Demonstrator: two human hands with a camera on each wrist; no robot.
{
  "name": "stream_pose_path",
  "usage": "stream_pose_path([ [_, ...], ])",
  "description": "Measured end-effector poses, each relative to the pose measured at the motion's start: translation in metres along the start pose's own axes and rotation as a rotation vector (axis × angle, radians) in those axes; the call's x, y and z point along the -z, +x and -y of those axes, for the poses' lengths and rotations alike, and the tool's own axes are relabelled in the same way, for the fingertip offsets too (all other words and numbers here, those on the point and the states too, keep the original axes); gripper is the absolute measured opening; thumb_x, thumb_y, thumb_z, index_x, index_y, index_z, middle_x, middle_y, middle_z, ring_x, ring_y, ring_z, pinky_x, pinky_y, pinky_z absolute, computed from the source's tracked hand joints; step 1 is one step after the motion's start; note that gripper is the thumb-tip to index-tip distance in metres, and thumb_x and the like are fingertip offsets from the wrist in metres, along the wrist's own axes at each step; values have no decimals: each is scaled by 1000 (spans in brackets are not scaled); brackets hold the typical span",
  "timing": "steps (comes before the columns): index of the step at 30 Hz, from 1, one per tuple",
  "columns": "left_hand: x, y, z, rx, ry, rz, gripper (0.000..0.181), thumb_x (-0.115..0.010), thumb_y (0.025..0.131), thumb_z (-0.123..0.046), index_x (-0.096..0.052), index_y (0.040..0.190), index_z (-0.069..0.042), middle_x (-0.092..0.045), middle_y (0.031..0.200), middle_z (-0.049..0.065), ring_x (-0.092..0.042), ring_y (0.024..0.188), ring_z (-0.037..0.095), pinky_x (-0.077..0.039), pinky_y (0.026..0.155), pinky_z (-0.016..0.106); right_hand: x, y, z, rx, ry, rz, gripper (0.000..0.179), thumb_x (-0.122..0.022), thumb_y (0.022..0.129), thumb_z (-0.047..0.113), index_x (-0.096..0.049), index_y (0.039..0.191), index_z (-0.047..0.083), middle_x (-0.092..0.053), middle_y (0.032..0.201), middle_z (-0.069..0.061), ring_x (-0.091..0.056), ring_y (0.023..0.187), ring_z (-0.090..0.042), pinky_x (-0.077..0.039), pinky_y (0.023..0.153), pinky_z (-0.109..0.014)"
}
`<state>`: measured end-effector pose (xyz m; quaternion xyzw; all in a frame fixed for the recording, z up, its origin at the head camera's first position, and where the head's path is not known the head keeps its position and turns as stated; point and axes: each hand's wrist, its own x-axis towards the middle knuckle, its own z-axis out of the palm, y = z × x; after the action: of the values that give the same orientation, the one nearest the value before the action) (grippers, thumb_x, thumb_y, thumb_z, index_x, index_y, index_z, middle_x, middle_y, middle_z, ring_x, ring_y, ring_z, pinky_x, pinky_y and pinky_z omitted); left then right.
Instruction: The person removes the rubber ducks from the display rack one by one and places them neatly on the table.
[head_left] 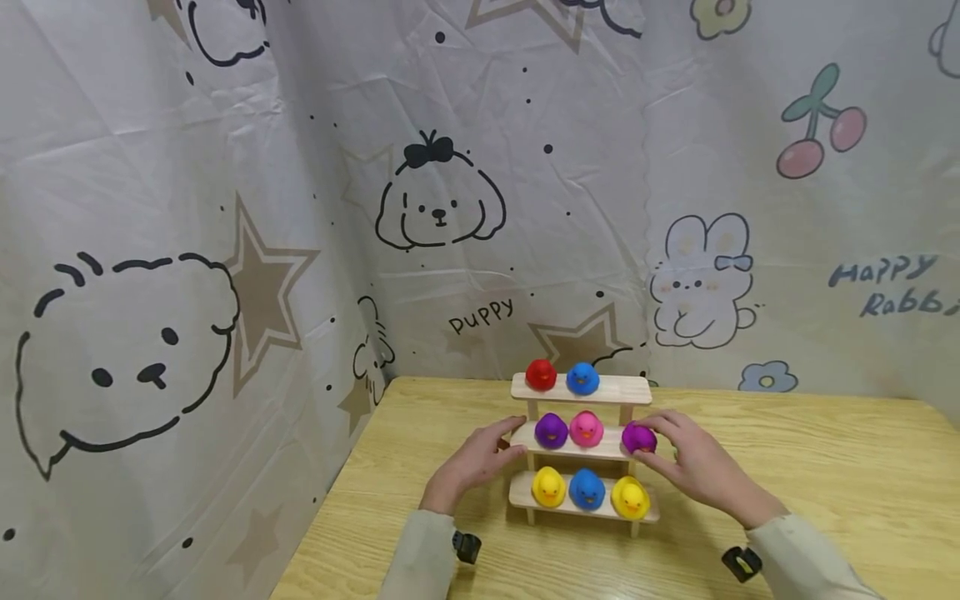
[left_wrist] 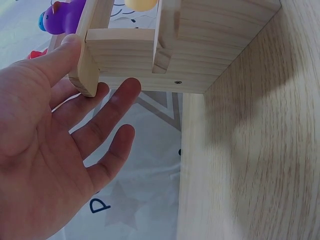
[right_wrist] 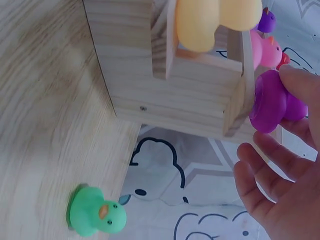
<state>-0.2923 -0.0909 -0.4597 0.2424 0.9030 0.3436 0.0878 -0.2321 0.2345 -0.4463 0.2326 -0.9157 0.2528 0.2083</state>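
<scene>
A three-tier wooden display stand (head_left: pixel 624 389) holds small rubber ducks. My left hand (head_left: pixel 474 460) grips the left end of the middle tier, thumb on its upper side and index finger beneath, the other fingers loose. With my right hand (head_left: pixel 705 467) I pinch a magenta duck (head_left: pixel 636 438) at the right end of that tier; its base is at the board. Left of it sit a pink duck (head_left: pixel 587 429) and a purple duck (head_left: pixel 551 431). Red (head_left: pixel 541 375) and blue ducks (head_left: pixel 582 379) stand on top. The bottom tier carries a yellow duck (head_left: pixel 550 488), a blue duck (head_left: pixel 587 490) and another yellow duck (head_left: pixel 631 498).
A green duck (right_wrist: pixel 95 211) stands on the wooden table (head_left: pixel 840 467), seen only in the right wrist view. Behind the table and along its left side hangs a printed cloth (head_left: pixel 465 275) with cartoon animals.
</scene>
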Motion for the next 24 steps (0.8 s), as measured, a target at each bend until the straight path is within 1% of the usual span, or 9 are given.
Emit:
stream_pose_path([
  [4,1,0,0,-1,-3,3,52,-50,98,-37,-40,145,-18,-41,146,3,-56,107,21,-47,92,36,6,-3,-3,15,-7,-24,31,-77,80,22,-65,107,12,-60,102,-1,-60,92,-23,-54,76,-43],
  [10,1,0,0,-5,3,7,53,-50,98,-37,-39,146,-18,-40,146,3,-56,107,21,-47,92,35,15,-7,-9,25,-27,-41,32,-79,78,17,-65,106,11,-60,103,-2,-60,91,-23,-54,75,-43],
  [14,1,1,0,4,6,8,53,-50,98,-37,-39,146,-18,-40,146,3,-56,108,21,-47,92,36,21,-11,-15,3,-37,-36,32,-79,79,18,-65,107,11,-59,103,-1,-60,87,-20,-55,69,-37],
  [18,1,1,0,8,8,11,53,-50,98,-37,-39,146,-18,-40,147,3,-56,108,21,-47,92,35,26,-16,-24,0,-43,-38,34,-79,78,17,-64,108,11,-59,103,-2,-58,84,-17,-51,61,-29],
  [24,1,0,-1,8,6,10,52,-50,98,-36,-39,146,-19,-40,147,4,-56,108,21,-48,91,35,30,-23,-38,5,-27,-46,35,-81,75,15,-65,106,10,-60,103,-2,-55,81,-12,-49,58,-25],
])
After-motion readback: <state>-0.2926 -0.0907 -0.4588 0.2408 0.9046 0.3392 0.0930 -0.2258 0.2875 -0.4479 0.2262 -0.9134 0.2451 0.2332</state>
